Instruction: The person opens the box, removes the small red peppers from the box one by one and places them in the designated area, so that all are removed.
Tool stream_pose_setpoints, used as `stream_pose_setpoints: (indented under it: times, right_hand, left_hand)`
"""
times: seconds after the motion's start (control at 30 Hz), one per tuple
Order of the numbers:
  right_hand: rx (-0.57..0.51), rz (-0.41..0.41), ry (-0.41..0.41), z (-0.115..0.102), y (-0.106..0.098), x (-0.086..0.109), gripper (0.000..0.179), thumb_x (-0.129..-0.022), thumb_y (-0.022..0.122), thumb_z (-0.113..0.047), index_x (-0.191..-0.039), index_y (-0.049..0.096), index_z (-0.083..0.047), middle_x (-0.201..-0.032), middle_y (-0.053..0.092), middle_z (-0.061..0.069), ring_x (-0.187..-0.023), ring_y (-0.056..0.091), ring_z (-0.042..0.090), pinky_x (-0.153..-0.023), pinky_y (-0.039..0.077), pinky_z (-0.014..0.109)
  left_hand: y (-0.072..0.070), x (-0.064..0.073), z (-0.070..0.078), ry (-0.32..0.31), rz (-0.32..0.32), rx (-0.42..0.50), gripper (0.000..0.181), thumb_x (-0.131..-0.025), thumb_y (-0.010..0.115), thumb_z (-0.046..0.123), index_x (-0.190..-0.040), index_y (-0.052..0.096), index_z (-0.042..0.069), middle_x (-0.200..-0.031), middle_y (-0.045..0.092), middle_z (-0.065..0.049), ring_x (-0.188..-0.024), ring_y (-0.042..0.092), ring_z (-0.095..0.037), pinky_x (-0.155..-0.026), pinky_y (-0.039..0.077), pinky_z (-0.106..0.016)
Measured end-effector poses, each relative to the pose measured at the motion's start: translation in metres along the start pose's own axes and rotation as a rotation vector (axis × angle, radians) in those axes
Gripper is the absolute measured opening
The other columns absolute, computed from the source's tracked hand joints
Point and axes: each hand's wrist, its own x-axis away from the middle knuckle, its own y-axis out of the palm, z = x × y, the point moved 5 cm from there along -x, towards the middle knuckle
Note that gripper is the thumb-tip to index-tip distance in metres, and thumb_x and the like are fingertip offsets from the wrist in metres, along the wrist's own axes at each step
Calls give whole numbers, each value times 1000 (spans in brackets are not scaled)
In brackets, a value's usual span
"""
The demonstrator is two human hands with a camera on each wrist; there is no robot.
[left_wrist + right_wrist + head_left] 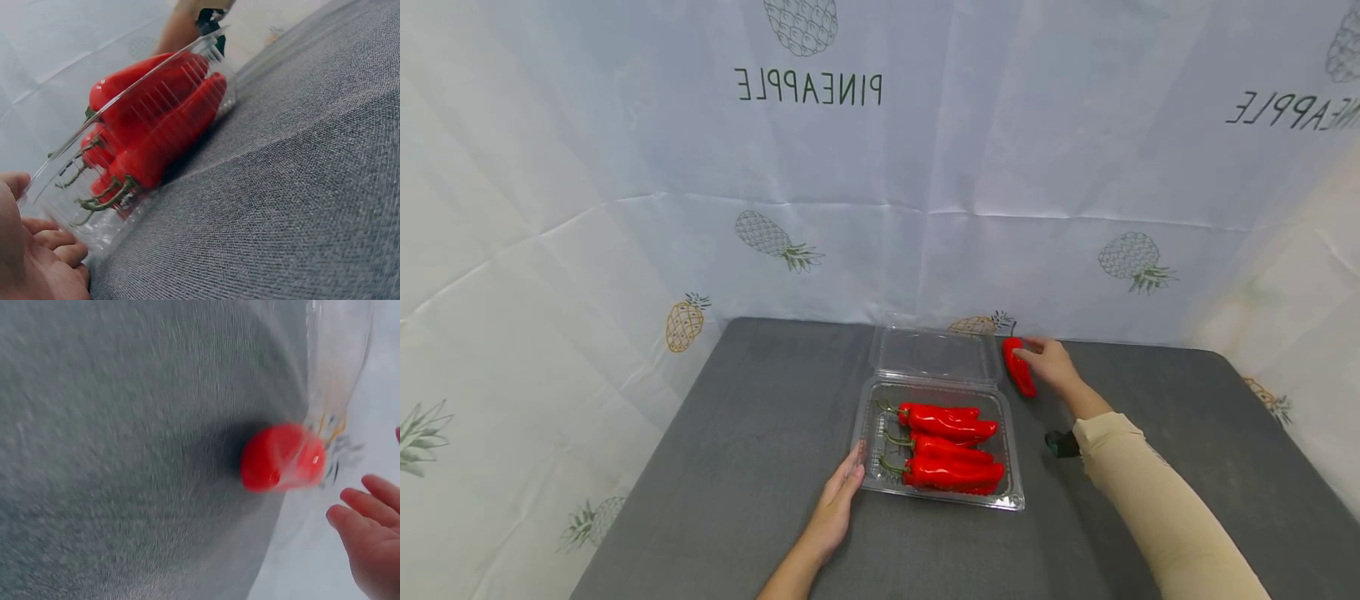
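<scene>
A clear plastic clamshell container lies with its lid folded back, holding several red peppers with green stems. At its left side, my left hand grips the rim; the left wrist view shows curled fingers against the outer wall. One loose red pepper lies beside the lid at the table's far side. Over that pepper reaches my right hand. In the right wrist view, its fingers are spread, with a gap between them and the pepper.
The grey cloth-covered table ends at a white pineapple-print curtain. The raised lid lies toward that curtain, left of the loose pepper. A dark object shows beside the right sleeve.
</scene>
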Motion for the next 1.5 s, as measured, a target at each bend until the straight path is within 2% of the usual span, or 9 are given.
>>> stream_pose_setpoints:
  times: [0.1,0.17,0.43,0.67,0.77,0.93,1.2,1.5]
  right_hand:
    - [-4,-54,-31,-9,8,7,66,-92,55,-39,-140,36,3,-144,35,28,-130,35,44,-102,37,54]
    - [-5,-92,-37,-17,14,10,65,-93,55,-36,-141,35,2,-146,31,28,-132,31,44,-106,33,56]
    - [56,-192,-193,-49,26,27,61,-88,64,-29,-137,43,0,-144,37,26,-132,34,43,-102,37,56]
    - [26,-391,-333,-70,45,43,59,-86,67,-24,-133,46,4,-136,47,26,-126,43,41,-99,43,50]
    - [35,-471,-362,-78,53,49,57,-86,67,-23,-131,48,6,-134,50,25,-124,46,40,-99,43,49]
    - [59,-573,-396,-88,62,59,56,-85,68,-22,-130,50,5,-132,52,25,-124,47,39,-100,41,51]
    - [188,-647,-461,-96,77,69,51,-86,67,-19,-128,52,6,-130,54,23,-122,51,36,-98,45,46]
    - [346,-594,-511,-99,92,73,45,-85,68,-21,-122,59,2,-119,64,14,-112,58,28,-93,49,42]
  left_hand:
    - [0,0,1,-3,1,5,54,-102,32,20,-142,18,-14,-149,20,-29,-139,15,-40,-99,19,-1]
    - [0,1,1,0,4,2,53,-102,31,19,-142,18,-14,-149,20,-29,-139,15,-40,-99,19,-1]
    - [-1,1,-3,0,13,-17,55,-102,31,22,-141,19,-15,-149,21,-30,-138,15,-43,-98,20,0]
    - [0,1,-5,-14,9,-16,56,-102,32,24,-142,19,-14,-149,21,-29,-138,15,-39,-99,19,0]
    - [0,0,-6,-23,5,-7,56,-102,32,24,-142,19,-13,-150,20,-27,-138,15,-34,-99,19,0]
    - [0,0,-5,-19,-2,-2,56,-102,32,23,-143,18,-13,-150,20,-28,-138,14,-34,-99,18,0]
    - [0,1,-4,-21,-6,-3,56,-102,31,23,-143,17,-13,-150,19,-28,-139,13,-38,-98,18,0]
    - [1,0,-2,-16,-9,-8,56,-102,31,23,-143,17,-12,-150,19,-28,-138,13,-39,-98,19,0]
